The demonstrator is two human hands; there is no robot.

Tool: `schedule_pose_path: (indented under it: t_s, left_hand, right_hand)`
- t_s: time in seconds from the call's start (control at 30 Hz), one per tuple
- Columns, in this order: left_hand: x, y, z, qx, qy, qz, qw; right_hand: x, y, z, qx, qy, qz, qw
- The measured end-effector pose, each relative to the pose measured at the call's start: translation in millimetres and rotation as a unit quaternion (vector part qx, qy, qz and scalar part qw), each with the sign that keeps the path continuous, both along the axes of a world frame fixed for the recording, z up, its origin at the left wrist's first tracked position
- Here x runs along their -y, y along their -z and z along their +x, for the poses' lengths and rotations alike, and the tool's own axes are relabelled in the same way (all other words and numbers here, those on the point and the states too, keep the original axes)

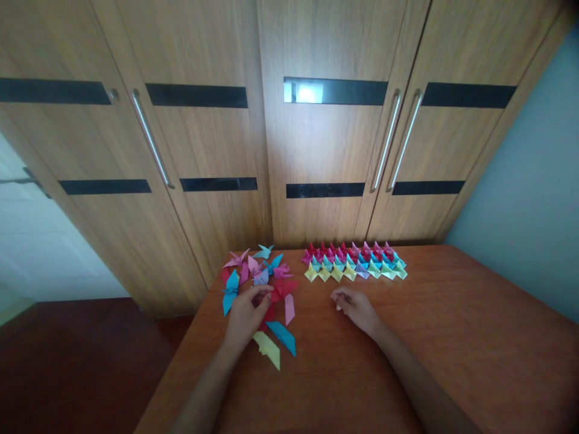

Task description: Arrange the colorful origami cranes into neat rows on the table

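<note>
My left hand (248, 312) reaches into a loose pile of folded paper cranes, thumb and forefinger pinched at the edge of a red paper crane (284, 288). Around it lie a blue crane (231, 292), a pink folded piece (289, 309), another blue piece (283, 337) and a pale yellow one (268, 349). Over the table to the right, my right hand (356, 307) is closed with its fingers curled, and no paper shows in it. Beyond that hand, several folded paper cranes (337, 273) stand in neat rows sorted by colour.
The brown wooden table (407, 361) reaches back to a wooden wardrobe (316, 144) with metal handles. A pale wall (534, 181) rises on the right. At the far left are a white door (40, 253) and dark floor (90, 361).
</note>
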State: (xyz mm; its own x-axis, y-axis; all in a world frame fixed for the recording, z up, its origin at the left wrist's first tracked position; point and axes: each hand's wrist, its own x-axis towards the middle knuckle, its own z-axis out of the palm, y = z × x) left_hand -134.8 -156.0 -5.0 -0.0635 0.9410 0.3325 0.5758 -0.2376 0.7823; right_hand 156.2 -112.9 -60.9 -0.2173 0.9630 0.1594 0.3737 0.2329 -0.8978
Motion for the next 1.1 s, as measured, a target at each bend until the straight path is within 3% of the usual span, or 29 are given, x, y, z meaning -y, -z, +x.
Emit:
schedule_pose_path:
  t_s: [0.13, 0.27, 0.5, 0.63, 0.8, 1.1]
  left_hand:
    - [-8.4, -12.4, 18.7, 0.03, 0.105, -0.024, 0.994]
    - [-20.7, -16.1, 44.2, 0.02, 0.171, -0.037, 0.984]
    - [-17.7, 4.6, 61.0, 0.03, 0.13, -0.054, 0.99]
    - [-9.8, 14.3, 61.1, 0.102, 0.133, -0.107, 0.98]
    - [-6.0, 9.6, 65.0, 0.199, 0.19, -0.248, 0.929]
    - [-6.1, 11.2, 68.0, 0.217, 0.198, -0.263, 0.919]
  right_hand:
    - [3.4, -14.4, -13.6, -0.17, -0.015, -0.114, 0.979]
    - [15.6, -28.9, -36.0, -0.262, -0.012, -0.144, 0.954]
    - [26.0, -24.8, -45.0, -0.218, -0.007, -0.152, 0.964]
    - [25.1, -22.3, -37.4, -0.213, -0.026, -0.151, 0.965]
    - [27.2, -25.4, -35.5, -0.226, -0.049, -0.138, 0.963]
    - [30.5, -30.0, -36.2, -0.248, -0.077, -0.148, 0.954]
